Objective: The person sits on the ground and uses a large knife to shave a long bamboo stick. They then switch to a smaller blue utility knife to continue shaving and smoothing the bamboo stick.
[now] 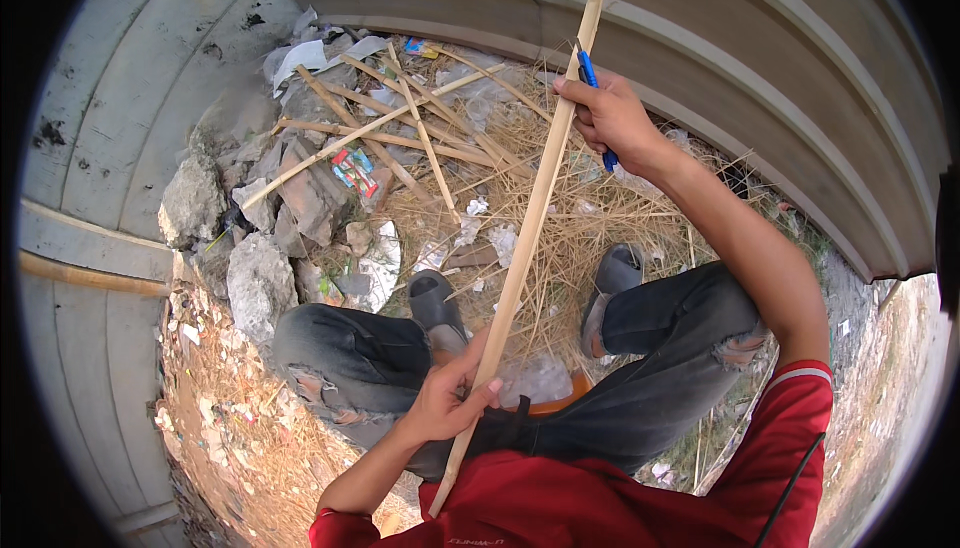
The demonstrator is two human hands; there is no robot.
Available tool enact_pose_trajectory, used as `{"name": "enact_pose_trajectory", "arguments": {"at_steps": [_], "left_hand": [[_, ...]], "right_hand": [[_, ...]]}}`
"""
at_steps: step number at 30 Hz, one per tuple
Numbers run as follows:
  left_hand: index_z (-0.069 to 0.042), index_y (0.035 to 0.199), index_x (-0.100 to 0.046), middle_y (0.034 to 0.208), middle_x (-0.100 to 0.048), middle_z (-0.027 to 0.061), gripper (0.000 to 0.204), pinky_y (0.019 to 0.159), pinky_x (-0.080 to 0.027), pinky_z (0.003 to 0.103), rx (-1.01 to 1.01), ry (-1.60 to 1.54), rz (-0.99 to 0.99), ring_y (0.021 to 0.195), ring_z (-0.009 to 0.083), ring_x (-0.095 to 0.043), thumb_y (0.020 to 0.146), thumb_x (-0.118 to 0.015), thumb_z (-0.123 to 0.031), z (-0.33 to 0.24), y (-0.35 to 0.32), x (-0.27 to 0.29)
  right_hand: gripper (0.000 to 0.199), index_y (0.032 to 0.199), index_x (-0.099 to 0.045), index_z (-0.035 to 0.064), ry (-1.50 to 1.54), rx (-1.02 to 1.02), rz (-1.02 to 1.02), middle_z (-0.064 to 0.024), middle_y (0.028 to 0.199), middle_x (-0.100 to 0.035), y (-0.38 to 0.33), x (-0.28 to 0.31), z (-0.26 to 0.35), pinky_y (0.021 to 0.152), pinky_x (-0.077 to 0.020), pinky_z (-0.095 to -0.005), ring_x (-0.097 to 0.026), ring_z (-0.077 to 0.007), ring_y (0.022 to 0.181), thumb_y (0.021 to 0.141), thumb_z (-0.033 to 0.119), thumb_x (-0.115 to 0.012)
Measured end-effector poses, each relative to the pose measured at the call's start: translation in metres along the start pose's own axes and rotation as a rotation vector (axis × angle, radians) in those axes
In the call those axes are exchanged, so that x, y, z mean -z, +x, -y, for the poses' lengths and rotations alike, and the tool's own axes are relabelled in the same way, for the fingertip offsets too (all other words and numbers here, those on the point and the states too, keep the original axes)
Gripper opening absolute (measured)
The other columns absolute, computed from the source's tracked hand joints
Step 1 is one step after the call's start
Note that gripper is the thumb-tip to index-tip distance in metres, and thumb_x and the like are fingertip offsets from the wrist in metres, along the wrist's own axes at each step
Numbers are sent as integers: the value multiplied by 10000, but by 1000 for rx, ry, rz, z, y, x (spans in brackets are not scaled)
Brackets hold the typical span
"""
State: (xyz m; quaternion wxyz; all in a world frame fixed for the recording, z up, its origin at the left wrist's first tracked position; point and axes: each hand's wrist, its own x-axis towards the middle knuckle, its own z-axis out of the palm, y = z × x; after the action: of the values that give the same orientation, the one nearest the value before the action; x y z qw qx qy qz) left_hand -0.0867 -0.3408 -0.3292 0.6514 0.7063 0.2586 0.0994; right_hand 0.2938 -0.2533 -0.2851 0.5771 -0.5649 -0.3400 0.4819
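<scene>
Strip [541, 198] slants up over the jeans [650, 363], its lower end at the red shirt [570, 498]. Left hand [442, 400] is wrapped around its lower part; right hand [612, 116] grips its upper part and a blue tool [588, 70], while more sticks [335, 153] lie beyond the 2 sandals [434, 301], beside rocks [260, 286].

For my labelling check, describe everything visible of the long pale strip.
The long strip looks like split wood or bamboo: narrow, flat, pale tan, darker toward its top. It slants from the picture's top edge, which cuts it off, down to the red shirt. The left hand grips its lower part, thumb across it; the right hand holds it higher up, together with a slim blue tool.
</scene>
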Motion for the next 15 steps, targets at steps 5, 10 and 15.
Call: {"name": "enact_pose_trajectory", "arguments": {"at_steps": [5, 10, 15], "left_hand": [[-9, 1616, -257, 834, -677, 31, 650, 589, -510, 237, -35, -104, -36, 664, 69, -632, 1043, -560, -62, -9, 42, 14], [-30, 1593, -338, 711, -592, -4, 563, 484, -424, 213, 4, -280, -144, 555, 48, -546, 1073, -536, -113, -10, 62, 17], [-19, 1582, -353, 635, -502, -29, 521, 430, -354, 220, -66, -419, -200, 474, 40, -447, 1093, -497, -126, -1, 60, 17]], "right_hand": [[282, 876, -593, 81, -106, 19, 72, 59, 550, -430, -4, -16, -7, 414, -252, -273, -376, -54, 434, 990, 319, -691], [333, 846, -624, 80, -208, -24, 86, 59, 566, -439, -11, -16, -10, 461, -280, -276, -389, -45, 495, 990, 372, -694], [545, 880, -681, -1, -585, 174, 239, -63, 606, -500, -26, -28, -11, 605, -396, -384, -458, -179, 614, 1023, 514, -575]]}}
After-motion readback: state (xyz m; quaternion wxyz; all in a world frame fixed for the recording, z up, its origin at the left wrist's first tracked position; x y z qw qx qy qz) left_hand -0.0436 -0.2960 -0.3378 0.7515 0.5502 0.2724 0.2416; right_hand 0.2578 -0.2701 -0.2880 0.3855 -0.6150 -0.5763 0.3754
